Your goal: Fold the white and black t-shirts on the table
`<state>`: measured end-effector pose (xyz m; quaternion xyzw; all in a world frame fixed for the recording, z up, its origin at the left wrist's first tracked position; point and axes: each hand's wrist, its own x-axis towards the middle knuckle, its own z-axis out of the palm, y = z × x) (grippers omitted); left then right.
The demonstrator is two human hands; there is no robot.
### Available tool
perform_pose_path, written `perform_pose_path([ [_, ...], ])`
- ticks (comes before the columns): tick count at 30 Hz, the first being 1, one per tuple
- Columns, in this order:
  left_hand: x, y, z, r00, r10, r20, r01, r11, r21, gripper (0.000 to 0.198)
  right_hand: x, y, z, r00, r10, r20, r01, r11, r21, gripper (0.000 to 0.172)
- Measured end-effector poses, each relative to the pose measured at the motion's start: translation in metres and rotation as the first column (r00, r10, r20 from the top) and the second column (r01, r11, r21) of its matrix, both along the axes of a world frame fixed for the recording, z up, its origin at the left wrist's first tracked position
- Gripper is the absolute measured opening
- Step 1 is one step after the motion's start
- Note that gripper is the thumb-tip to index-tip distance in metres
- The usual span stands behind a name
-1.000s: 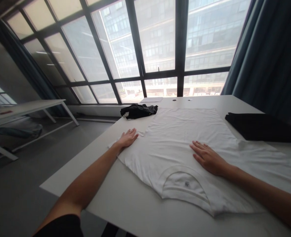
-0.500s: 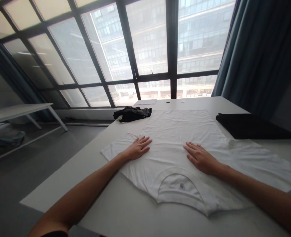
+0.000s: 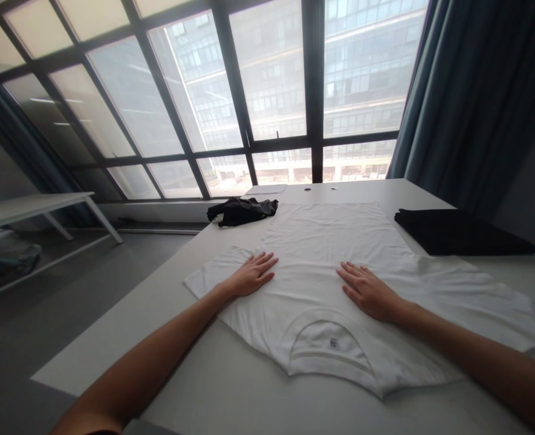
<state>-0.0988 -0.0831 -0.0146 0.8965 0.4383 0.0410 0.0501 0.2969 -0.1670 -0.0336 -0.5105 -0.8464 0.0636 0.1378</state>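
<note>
A white T-shirt (image 3: pixel 330 241) lies spread flat on the white table (image 3: pixel 231 393), its collar and label toward me. My left hand (image 3: pixel 251 275) rests palm down on the shirt near its left sleeve, fingers stretched out. My right hand (image 3: pixel 367 293) lies flat on the shirt's chest to the right of the collar, fingers apart. Neither hand holds anything.
A crumpled black garment (image 3: pixel 242 210) lies at the table's far left edge. A folded black cloth (image 3: pixel 457 232) sits at the right. A sheet of paper (image 3: pixel 267 189) lies by the window. Another table (image 3: pixel 26 205) stands to the left across the grey floor.
My left hand slid right from the sleeve's edge onto the shirt body and has since held still. The right hand has barely moved. The view shifted a little.
</note>
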Motion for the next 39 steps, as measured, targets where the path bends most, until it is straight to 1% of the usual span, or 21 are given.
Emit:
perform_pose_path([
  [8, 0.000, 0.000, 0.000, 1.000, -0.005, 0.002, 0.005, 1.000, 0.005, 0.066, 0.000, 0.000, 0.001, 1.000, 0.002, -0.023, -0.003, 1.000, -0.017, 0.057],
  [18, -0.014, 0.014, 0.003, 0.998, 0.045, -0.039, -0.045, 0.999, -0.003, 0.067, -0.001, -0.001, 0.002, 1.000, -0.002, -0.017, 0.001, 1.000, -0.022, 0.058],
  [23, -0.016, 0.013, 0.005, 0.997, 0.040, -0.072, -0.041, 0.999, -0.001, 0.069, -0.001, -0.001, 0.003, 1.000, -0.005, -0.009, 0.005, 1.000, -0.024, 0.058],
  [25, -0.014, 0.007, 0.009, 0.997, 0.003, -0.084, -0.004, 1.000, -0.006, 0.068, 0.000, -0.001, 0.002, 1.000, -0.006, -0.013, 0.006, 1.000, -0.024, 0.058],
  [27, -0.008, -0.002, 0.015, 0.994, -0.068, -0.084, 0.067, 0.998, -0.014, 0.066, 0.000, 0.000, 0.001, 1.000, -0.006, -0.022, 0.005, 1.000, -0.023, 0.058],
  [31, 0.016, -0.028, 0.025, 0.968, -0.251, -0.021, 0.249, 0.967, -0.059, 0.062, 0.000, 0.000, 0.000, 1.000, 0.000, -0.025, 0.000, 1.000, -0.022, 0.058],
  [34, 0.035, -0.045, 0.027, 0.937, -0.349, 0.009, 0.349, 0.932, -0.099, 0.062, -0.001, 0.000, 0.001, 1.000, -0.005, -0.010, 0.005, 1.000, -0.023, 0.058],
  [36, 0.042, -0.050, 0.026, 0.928, -0.373, 0.009, 0.371, 0.921, -0.123, 0.063, -0.001, 0.000, 0.001, 1.000, -0.007, -0.006, 0.007, 1.000, -0.024, 0.058],
  [39, 0.045, -0.052, 0.026, 0.930, -0.367, 0.002, 0.364, 0.922, -0.135, 0.064, -0.001, 0.000, 0.001, 1.000, -0.006, -0.013, 0.006, 1.000, -0.026, 0.058],
])
